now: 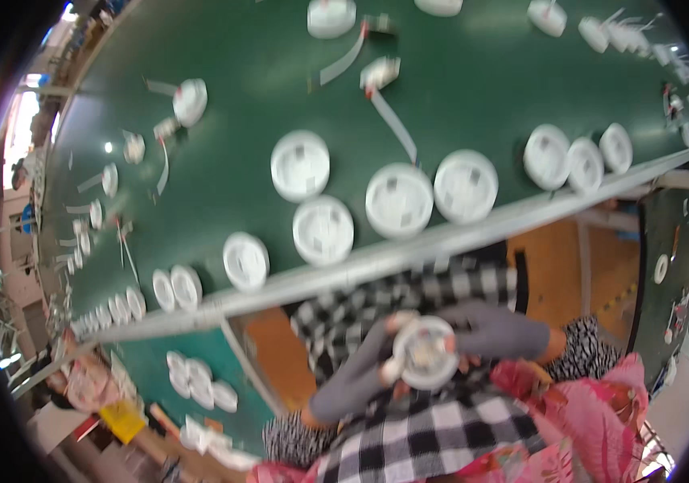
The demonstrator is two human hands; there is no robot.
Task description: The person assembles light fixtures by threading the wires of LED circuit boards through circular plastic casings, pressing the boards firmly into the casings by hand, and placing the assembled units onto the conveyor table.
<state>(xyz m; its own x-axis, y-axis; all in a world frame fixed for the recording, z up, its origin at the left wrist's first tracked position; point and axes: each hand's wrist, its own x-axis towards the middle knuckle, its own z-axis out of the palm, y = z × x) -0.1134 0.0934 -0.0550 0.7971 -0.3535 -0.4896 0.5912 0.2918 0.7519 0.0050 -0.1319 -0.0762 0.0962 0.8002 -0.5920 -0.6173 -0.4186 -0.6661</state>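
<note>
Close to my lap I hold a white round plastic housing (425, 354) with its open side up; something pale sits in its middle, too blurred to name. My left hand (376, 362), in a grey glove with bare fingertips, grips its left rim. On the opposite rim the fingers of my right hand (477, 330), gloved the same way, are closed. More white round housings, such as this one (399, 201), lie along the near edge of the green work table (224, 177) beyond my hands.
A pale metal rail (360, 275) edges the table between it and my lap. Small white assemblies with flat strips (393, 125) lie farther back. On a lower green surface at left sit several white housings (199, 382). A dark board (666, 258) stands at right.
</note>
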